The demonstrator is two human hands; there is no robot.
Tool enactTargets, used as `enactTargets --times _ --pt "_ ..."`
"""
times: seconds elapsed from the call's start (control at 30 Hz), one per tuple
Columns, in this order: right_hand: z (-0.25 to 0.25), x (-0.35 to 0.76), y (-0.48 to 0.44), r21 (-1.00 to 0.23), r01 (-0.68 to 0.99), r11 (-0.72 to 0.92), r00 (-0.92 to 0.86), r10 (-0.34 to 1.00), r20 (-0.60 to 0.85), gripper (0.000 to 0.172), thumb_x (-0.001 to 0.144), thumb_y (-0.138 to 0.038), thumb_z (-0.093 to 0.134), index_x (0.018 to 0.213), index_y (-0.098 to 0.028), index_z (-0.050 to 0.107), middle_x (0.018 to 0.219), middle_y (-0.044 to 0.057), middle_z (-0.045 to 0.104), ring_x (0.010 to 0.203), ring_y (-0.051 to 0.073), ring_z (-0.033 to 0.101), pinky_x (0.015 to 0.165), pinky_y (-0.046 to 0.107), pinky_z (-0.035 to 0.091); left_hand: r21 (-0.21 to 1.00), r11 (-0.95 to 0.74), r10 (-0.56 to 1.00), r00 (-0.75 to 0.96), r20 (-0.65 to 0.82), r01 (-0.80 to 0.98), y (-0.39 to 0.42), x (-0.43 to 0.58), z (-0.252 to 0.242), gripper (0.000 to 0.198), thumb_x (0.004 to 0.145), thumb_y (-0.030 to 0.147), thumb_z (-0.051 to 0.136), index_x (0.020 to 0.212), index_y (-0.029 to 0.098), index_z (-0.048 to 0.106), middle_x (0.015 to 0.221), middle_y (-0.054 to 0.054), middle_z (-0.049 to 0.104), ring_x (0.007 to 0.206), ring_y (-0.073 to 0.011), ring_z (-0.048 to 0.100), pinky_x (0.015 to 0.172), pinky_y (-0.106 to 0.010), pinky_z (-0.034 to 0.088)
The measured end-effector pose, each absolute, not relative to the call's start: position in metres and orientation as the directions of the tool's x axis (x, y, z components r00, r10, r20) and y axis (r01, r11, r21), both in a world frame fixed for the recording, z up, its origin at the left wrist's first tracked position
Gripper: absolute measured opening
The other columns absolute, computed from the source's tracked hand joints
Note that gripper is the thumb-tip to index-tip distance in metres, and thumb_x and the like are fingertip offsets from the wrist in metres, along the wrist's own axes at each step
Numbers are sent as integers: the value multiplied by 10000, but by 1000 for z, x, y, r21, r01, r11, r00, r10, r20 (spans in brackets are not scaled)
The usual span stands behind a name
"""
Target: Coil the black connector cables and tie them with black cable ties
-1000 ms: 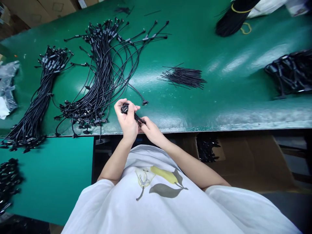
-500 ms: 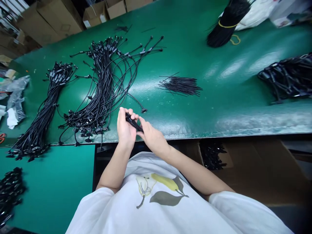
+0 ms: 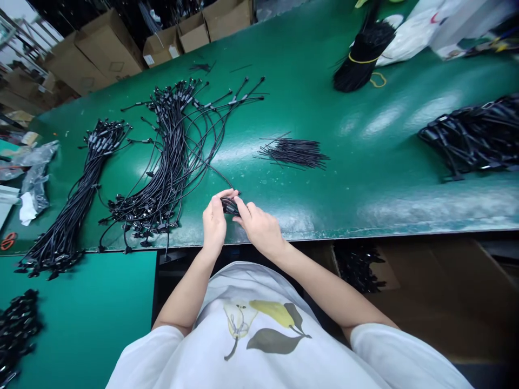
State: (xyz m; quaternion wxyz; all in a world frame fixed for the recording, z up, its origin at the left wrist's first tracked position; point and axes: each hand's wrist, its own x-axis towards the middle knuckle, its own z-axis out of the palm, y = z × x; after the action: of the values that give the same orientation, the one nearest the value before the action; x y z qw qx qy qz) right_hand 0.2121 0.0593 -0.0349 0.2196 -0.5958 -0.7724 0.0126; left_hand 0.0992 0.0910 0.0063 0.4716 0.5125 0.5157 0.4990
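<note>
Black cable wound into a small tight loop point(image 3: 230, 206) is what I see pinched between both hands, just above the near edge of the green workbench point(image 3: 324, 208). The left hand point(image 3: 214, 224) stands nearly upright, its fingers curling up and over toward the loop. The right hand point(image 3: 259, 227) slants in from the right, back upward, with its fingers pressing on the loop's right side. Both grips are closed on the cable, one from each side. The left forearm point(image 3: 182, 292) and right forearm point(image 3: 324, 286) angle inward from the sleeves of a white pear-print T-shirt point(image 3: 243, 329), with the elbows held wide.

Just left of my hands, a large bundle of black connector cables point(image 3: 170, 156) fans out across the bench, and a second bundle point(image 3: 77, 200) lies further left beside a clear plastic bag point(image 3: 34, 183). To the right of the large bundle sits a small pile of thin black ties point(image 3: 294, 154). At the far right, a sheaf of black ties with a yellow band point(image 3: 364, 59) lies near the bench's far edge, and a heap of black cables point(image 3: 470, 138) sits at the right. Below the near edge on the left, black parts point(image 3: 16, 329) lie on a teal mat point(image 3: 81, 319). Cardboard boxes point(image 3: 109, 54) are stacked beyond the far left of the bench.
</note>
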Motion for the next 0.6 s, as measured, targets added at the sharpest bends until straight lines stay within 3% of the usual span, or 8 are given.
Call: enactTargets --times 0.1,0.2,0.27,0.4,0.47,0.6 --pt "-34 218 64 -254 928 274 -182 925 333 498 1004 -394 357 1429 -142 416 943 109 585 769 190 543 591 303 384 967 -78 997 20 76 243 93 96 1 537 955 559 354 1074 170 705 1283 -126 651 1238 -228 571 1085 -372 386" --pt "-34 221 67 -268 918 291 -207 931 302 517 1000 -386 375 1469 -171 359 966 100 580 756 185 546 591 306 398 946 -66 997 53 52 317 93 98 -5 540 956 555 355 1155 171 680 1342 -128 611 1286 -223 530 1120 -371 344" --pt "-35 225 70 -283 912 297 -217 935 282 514 994 -396 389 1466 -195 362 957 92 576 748 182 548 584 302 402 959 -24 998 55 9 284 91 102 -10 556 952 564 360 1253 176 621 1339 -130 611 1282 -222 535 1103 -367 370" --pt "-34 235 75 -295 892 343 -241 912 331 427 1004 -375 365 1391 -216 452 931 85 588 801 184 561 643 287 422 996 19 999 37 -23 90 88 112 -17 602 956 569 344 1476 264 353 1425 -111 537 1292 -210 531 1038 -351 448" --pt "-33 238 75 -290 877 384 -278 896 348 387 1013 -329 337 1359 -224 476 903 74 595 803 178 565 659 281 430 999 -3 1000 27 2 36 87 115 -17 577 960 572 321 1428 255 436 1440 -112 522 1306 -219 519 1047 -356 445" --pt "-29 233 69 -277 892 357 -274 914 298 400 1012 -351 342 1347 -155 439 910 81 595 780 175 585 617 279 452 995 -32 999 -27 34 98 89 117 -13 539 950 555 374 1210 170 647 1238 -143 672 1160 -243 632 1000 -373 485"
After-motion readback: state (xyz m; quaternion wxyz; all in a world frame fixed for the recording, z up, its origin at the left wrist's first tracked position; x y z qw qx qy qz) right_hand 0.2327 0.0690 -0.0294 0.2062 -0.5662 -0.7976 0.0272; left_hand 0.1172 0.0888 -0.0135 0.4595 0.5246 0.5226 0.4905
